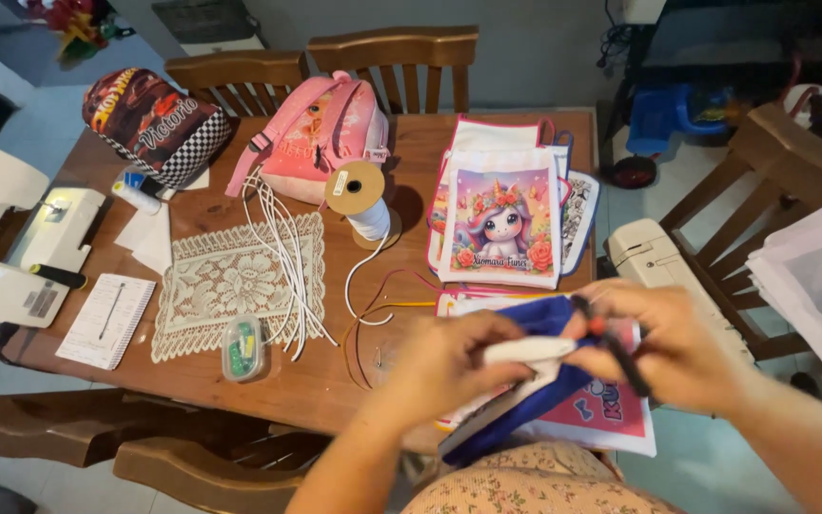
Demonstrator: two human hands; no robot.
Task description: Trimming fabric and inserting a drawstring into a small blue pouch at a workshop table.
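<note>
A wooden table (240,371) bears a lace doily (230,286). Right of the doily lies a rectangular printed unicorn bag (501,224); behind it, a pink backpack (321,133). Nearer than the doily, the left hand (444,357) and right hand (663,347) pinch a blue-and-white fabric bag (525,381), the right also gripping a dark tool (620,352).

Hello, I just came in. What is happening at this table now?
A person sits at a wooden table and works on a blue and white fabric piece with both hands. The left hand pinches its white edge; the right hand holds a dark thin tool against it. Printed bags with a unicorn picture, a cord spool, white cords and two backpacks lie further back.
</note>
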